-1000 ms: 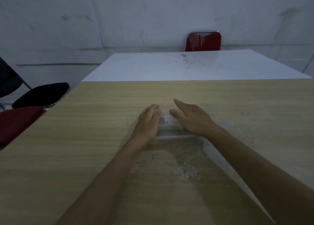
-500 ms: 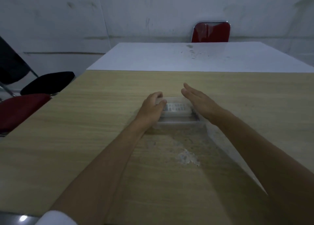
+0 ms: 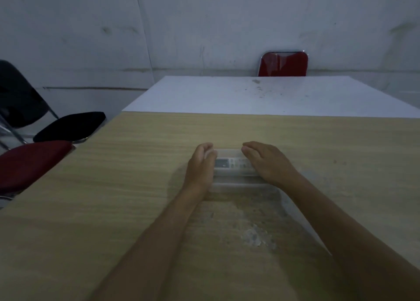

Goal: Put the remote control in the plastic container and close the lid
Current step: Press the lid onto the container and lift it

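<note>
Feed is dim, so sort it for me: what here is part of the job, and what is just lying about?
Job: container, remote inside it, left hand and right hand at its ends.
Lying about: red chair, black chair, red seat, white table.

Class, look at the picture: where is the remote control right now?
In the head view, the remote control lies inside the plastic container on the wooden table, between both hands.
</note>
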